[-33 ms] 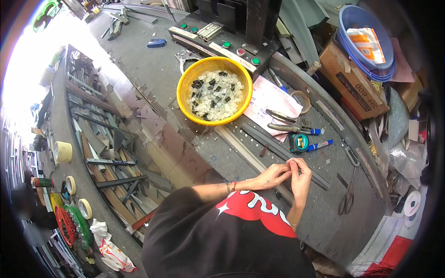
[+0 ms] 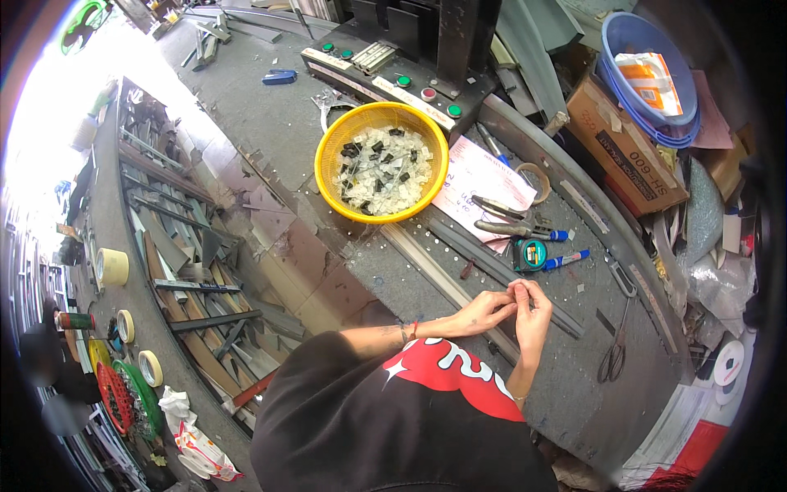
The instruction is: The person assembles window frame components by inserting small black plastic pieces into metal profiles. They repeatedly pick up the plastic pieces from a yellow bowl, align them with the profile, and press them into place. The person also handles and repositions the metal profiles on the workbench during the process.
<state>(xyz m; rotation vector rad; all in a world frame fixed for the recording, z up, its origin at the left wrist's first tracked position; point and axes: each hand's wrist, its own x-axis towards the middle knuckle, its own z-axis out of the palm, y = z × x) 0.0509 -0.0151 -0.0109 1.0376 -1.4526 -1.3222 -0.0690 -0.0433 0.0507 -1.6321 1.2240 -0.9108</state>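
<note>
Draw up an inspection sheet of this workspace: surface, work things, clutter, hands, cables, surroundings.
Surface: dark worktop, strewn with small specks.
Work things: yellow basket holding clear and black pieces; long pale strip, partly hidden; dark strip alongside.
Clutter: pliers overlapping a pinkish paper; tape measure, blue pen-shaped item and scissors lying loose.
Hands: left hand and right hand together, apparently touching; whether they pinch anything cannot be told.
Cables: nothing seen.
Surroundings: machine with green buttons and a red button beyond the yellow basket; cardboard box and blue basins on the right; metal lengths on the left.
</note>
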